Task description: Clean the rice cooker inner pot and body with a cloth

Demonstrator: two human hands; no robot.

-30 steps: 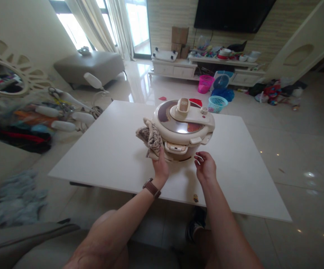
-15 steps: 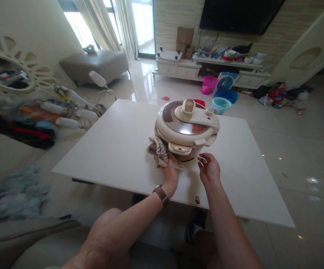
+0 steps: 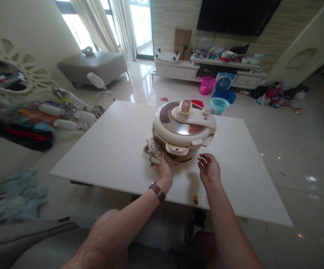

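On the white table (image 3: 100,145) stands a cream electric pressure cooker (image 3: 162,131) with a shiny lid, a top handle and a steam valve. My left hand (image 3: 165,172), with a brown-strapped watch on its wrist, is closed on a patterned cloth (image 3: 152,151) against the lower left side of the cooker. Its fingertips are partly hidden by the cloth. To the right of the cooker's base, my right hand (image 3: 210,169) hovers over the table with its fingers loosely curled and apart, holding nothing and not touching the cooker.
A small dark-and-yellow spot (image 3: 195,200) marks the table's near edge. Beyond the table are a turquoise basket (image 3: 219,105), a pink basket (image 3: 207,86) and a cluttered TV cabinet (image 3: 175,70). White lamp-like arms (image 3: 67,124) stand to the left.
My left hand and the cloth have shifted slightly left along the cooker's side. My right hand stays almost where it was. The view has shifted a little.
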